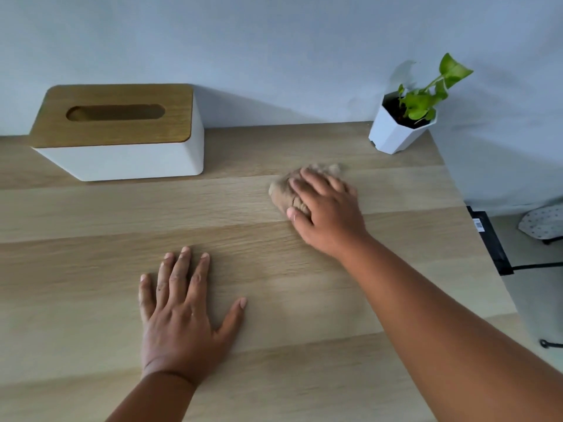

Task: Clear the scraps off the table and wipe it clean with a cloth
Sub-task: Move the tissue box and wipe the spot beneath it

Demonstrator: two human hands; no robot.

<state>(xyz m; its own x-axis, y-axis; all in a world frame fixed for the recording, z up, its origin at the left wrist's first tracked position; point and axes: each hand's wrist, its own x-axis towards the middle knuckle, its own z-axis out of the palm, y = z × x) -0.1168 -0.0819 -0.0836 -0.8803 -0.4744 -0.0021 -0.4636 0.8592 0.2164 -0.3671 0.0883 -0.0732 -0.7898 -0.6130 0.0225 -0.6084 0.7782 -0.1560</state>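
Note:
A tan cloth (281,193), bunched and blurred, lies on the light wooden table (91,223) right of the middle. My right hand (326,211) presses down on it with spread fingers, the thumb at the cloth's near edge. My left hand (182,312) rests flat on the table nearer to me, fingers straight and spread, holding nothing. No scraps show on the tabletop.
A white tissue box with a wooden lid (122,132) stands at the back left by the wall. A small white pot with a green plant (402,123) sits at the back right corner. Past the table's right edge are a black bracket (490,239) and cables.

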